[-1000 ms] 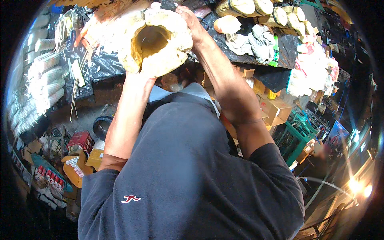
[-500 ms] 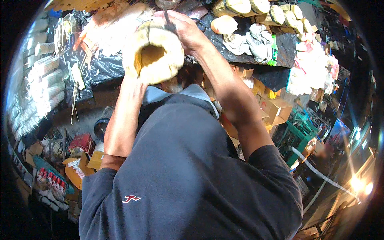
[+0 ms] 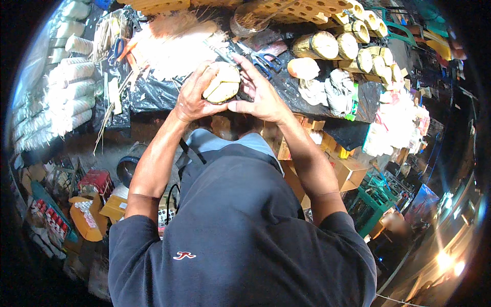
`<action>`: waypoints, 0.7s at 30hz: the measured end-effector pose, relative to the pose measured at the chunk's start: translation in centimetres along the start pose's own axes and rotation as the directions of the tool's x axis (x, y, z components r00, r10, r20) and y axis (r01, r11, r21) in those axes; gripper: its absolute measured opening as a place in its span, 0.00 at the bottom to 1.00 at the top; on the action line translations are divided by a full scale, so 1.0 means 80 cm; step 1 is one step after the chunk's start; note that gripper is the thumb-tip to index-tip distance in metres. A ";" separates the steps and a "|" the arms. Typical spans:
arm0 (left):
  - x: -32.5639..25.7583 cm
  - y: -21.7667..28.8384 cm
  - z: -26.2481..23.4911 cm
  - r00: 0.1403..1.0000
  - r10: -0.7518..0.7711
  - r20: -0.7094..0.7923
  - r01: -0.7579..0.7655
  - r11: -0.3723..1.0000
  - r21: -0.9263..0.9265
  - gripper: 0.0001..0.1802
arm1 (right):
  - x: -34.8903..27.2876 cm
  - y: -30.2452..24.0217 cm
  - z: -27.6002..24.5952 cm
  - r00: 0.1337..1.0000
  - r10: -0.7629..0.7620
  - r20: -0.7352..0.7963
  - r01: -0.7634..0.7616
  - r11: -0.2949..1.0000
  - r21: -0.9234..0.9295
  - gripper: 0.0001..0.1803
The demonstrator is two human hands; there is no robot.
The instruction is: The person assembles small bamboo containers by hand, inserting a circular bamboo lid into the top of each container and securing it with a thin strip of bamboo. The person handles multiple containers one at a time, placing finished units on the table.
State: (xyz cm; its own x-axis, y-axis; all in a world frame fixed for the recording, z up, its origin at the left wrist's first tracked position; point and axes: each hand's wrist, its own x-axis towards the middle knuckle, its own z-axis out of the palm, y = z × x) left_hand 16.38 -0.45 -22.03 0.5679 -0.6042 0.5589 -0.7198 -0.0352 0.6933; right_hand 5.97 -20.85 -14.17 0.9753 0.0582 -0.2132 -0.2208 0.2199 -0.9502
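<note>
Had a cream bundle (image 3: pixel 224 84) between both hands, over the near part of the black plastic sheet (image 3: pixel 158 97) as seen from above, with its round, cleft end turned up toward the head view. Curled the left hand (image 3: pixel 192 97) around its left side in a grasp, with fingers over the flank and thumb reaching along the lower edge. Held the right hand (image 3: pixel 267 100) loose and spread on the opposite side, with fingers fanned, a dark gap between them and the bundle, and thumb tip meeting the left thumb just below. Could not tell from this angle whether resting the bundle on the sheet or bearing it in the air. Judging by the pose, seemed to be at a step of steadying and placing by hand rather than cutting, with blue-handled scissors (image 3: pixel 263 64) lying untouched just beyond the right fingers. For the next move, seemed to need firm contact from the right palm before any turn or shift, and even pressure to avoid parting the segments. Had banded pale rolls (image 3: pixel 317 46) and a crumpled grey cloth (image 3: pixel 341 94) farther right, well apart from the grasp.
</note>
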 end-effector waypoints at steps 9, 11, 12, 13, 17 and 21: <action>-0.042 -0.035 0.018 1.000 0.012 0.006 -0.011 0.998 -0.061 0.56 | 0.003 0.040 0.022 0.978 -0.134 -0.160 -0.008 0.740 -0.673 0.43; -0.043 -0.035 0.017 1.000 0.013 0.016 -0.012 0.998 -0.060 0.56 | 0.005 0.041 0.018 0.963 -0.262 -0.059 0.144 0.689 -0.710 0.42; -0.044 -0.036 0.017 1.000 0.010 0.019 -0.009 0.998 -0.063 0.55 | 0.007 0.038 0.021 0.959 -0.277 -0.067 0.160 0.718 -0.677 0.41; -0.045 -0.037 0.018 1.000 0.007 0.021 -0.006 0.998 -0.065 0.55 | 0.007 0.039 0.020 0.961 -0.270 -0.067 0.153 0.715 -0.682 0.41; -0.044 -0.033 0.021 0.999 -0.027 0.019 0.029 0.997 -0.075 0.54 | 0.005 0.051 0.014 0.956 -0.287 -0.054 0.173 0.706 -0.687 0.40; -0.038 -0.023 0.024 0.997 -0.066 -0.032 0.060 0.986 -0.153 0.54 | 0.005 0.053 0.014 0.949 -0.311 -0.052 0.187 0.689 -0.701 0.39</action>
State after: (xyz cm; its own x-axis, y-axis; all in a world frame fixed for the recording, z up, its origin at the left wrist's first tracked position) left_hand 15.21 -0.07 -25.88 0.6267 -0.5746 0.5265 -0.6150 0.0503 0.7869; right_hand 5.39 -18.80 -18.00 0.9947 -0.0636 0.0809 0.0361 -0.5200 -0.8534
